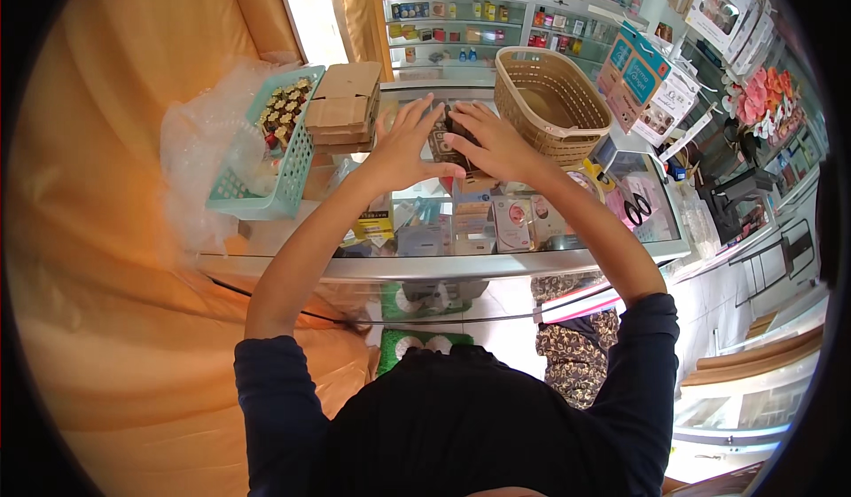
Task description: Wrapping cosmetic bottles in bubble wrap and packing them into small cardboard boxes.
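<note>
A dark brown patterned packet or box point(439, 139) lies on the glass display counter point(312, 212) between my two hands. My left hand point(402, 148) is at its left side, with fingers spread and nothing seen in its grasp. Over the packet's right part is my right hand point(498, 141), its fingers apart and partly covering it. Whether those fingers grip the packet or only rest on it is unclear. Left of my left hand sits a stack of flattened brown cardboard boxes point(342, 108). An open tan plastic basket point(552, 108) stands beyond my right hand.
A mint plastic basket point(259, 208) holds gold flower-shaped items, with bubble wrap point(199, 158) around it. Black-handled scissors point(637, 209) and a yellow tape dispenser point(598, 174) lie at right. Hanging cosmetic packs point(635, 75) stand behind. An orange curtain point(133, 297) borders the left.
</note>
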Available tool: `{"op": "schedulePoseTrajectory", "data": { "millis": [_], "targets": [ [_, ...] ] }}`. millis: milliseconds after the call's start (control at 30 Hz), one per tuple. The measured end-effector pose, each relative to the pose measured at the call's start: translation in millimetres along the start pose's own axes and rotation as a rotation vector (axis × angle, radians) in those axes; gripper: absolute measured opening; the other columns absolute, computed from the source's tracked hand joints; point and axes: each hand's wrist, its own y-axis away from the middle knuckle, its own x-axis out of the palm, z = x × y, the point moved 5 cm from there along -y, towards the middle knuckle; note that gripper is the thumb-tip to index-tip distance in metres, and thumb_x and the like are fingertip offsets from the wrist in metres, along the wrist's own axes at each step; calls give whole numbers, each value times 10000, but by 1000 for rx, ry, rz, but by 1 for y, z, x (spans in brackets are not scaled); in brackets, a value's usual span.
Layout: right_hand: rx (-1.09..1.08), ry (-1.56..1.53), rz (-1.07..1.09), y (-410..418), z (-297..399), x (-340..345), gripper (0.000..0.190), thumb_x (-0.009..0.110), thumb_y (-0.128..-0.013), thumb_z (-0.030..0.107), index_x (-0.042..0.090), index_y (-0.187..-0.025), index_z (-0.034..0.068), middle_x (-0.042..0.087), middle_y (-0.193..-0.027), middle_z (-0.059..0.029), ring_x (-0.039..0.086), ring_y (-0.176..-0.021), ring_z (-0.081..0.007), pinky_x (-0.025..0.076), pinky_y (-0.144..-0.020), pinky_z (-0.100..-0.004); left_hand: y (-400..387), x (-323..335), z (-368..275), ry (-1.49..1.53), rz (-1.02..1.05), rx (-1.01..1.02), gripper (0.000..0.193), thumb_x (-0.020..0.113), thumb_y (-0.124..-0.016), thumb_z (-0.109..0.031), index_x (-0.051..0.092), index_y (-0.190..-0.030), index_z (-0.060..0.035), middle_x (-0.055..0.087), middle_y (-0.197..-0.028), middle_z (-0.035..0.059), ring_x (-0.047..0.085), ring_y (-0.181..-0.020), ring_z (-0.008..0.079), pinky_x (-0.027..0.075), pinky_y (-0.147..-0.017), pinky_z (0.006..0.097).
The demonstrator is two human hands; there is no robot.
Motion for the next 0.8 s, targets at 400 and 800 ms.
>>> {"op": "schedulePoseTrajectory", "data": {
  "millis": [400, 800],
  "targets": [
    [-35, 113, -64, -5, 14, -26, 386, 625, -847, 285, 602, -1157, 57, 535, -1280, -140, 513, -1177, -321, 264, -1033, -557, 26, -28, 9, 688, -198, 81, 713, 513, -947, -454, 209, -1498, -117, 242, -1525, 181, 387, -1338, 286, 152, -1122, 464],
    [-270, 66, -218, -29, 69, -22, 235, 628, -855, 202, 650, -1068, 108, 576, -1167, -91, 564, -1081, -301, 352, -977, -473, 51, -46, 21, 963, -240, -58, 794, 58, -942, -654, 98, -1516, -107, 501, -1359, 162, 396, -1325, 270, 196, -1110, 452]
  ]
}}
